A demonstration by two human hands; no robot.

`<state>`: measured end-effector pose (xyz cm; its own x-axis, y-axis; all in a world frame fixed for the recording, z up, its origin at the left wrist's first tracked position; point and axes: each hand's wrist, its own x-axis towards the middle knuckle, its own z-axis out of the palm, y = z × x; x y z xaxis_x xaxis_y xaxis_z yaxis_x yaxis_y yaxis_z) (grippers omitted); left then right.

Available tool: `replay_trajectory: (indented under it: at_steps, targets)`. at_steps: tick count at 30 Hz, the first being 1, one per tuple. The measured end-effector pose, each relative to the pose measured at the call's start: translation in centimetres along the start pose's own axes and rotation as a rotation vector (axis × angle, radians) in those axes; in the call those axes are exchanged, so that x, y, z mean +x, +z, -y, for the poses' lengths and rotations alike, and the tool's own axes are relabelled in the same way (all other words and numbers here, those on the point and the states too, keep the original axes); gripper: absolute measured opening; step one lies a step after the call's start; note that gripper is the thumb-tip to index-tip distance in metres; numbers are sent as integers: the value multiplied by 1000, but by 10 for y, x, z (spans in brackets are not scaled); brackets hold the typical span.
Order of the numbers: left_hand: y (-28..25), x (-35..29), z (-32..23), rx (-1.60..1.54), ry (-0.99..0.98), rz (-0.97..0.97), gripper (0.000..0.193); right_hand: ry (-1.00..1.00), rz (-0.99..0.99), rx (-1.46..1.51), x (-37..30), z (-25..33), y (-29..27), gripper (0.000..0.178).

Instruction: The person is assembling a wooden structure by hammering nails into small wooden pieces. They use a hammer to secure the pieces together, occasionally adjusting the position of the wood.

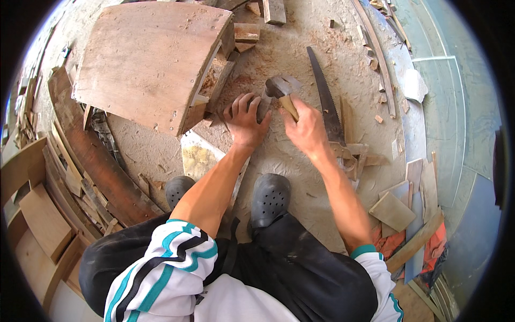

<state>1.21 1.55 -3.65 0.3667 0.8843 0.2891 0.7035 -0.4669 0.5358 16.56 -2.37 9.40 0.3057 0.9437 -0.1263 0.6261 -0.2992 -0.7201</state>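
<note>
My right hand (307,124) is closed round the wooden handle of a hammer (280,86), whose dark metal head lies just beyond my fingers. Left of it, my left hand (247,121) rests low over the dusty floor with its fingers spread. A narrow grey piece (263,106) shows between my left thumb and forefinger; its kind is unclear, and I cannot tell whether it is gripped. Close by on the left stands a curved wooden form topped by a plywood panel (153,59). A handsaw (326,96) lies to the right of the hammer.
Long curved boards (96,153) and wood offcuts line the left side. On the right are more offcuts (393,209), a white lump (414,85) and bluish sheets (437,107). Wood blocks (274,11) lie at the far side. My dark clogs (271,196) are near my hands.
</note>
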Motion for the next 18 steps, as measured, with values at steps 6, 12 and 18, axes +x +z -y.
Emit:
replay_trajectory:
  at_steps: [6, 12, 18]
  targets:
    - [-1, 0, 1, 3, -23, -11, 49, -59, -150, 72, 4, 38, -27, 29]
    - [4, 1, -2, 6, -1, -26, 49, -94, -61, -29, 1, -3, 3, 29]
    - [1, -2, 2, -7, -35, 19, 50, -40, -182, 55, -4, 19, -15, 26]
